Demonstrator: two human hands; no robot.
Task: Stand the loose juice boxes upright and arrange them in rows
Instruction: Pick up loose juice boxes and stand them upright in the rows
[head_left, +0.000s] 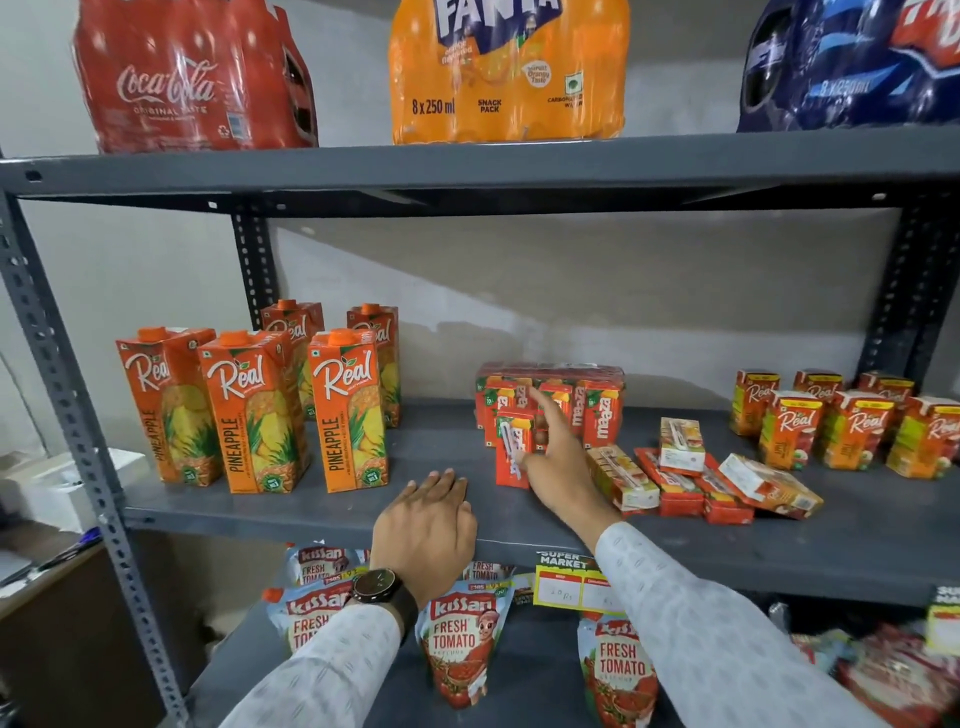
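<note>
A small red juice box stands upright on the grey middle shelf, just in front of a shrink-wrapped pack of Maaza boxes. My right hand touches the box's right side with the thumb while the index finger points up; no grip shows. To its right, several loose juice boxes lie flat in a heap, and one box sits upright on top of them. My left hand rests palm-down on the shelf's front edge, holding nothing.
Tall Real pineapple cartons stand at the shelf's left. Small Real boxes stand in rows at the right. Soda multipacks fill the shelf above, ketchup pouches the shelf below. Bare shelf lies between the cartons and the Maaza pack.
</note>
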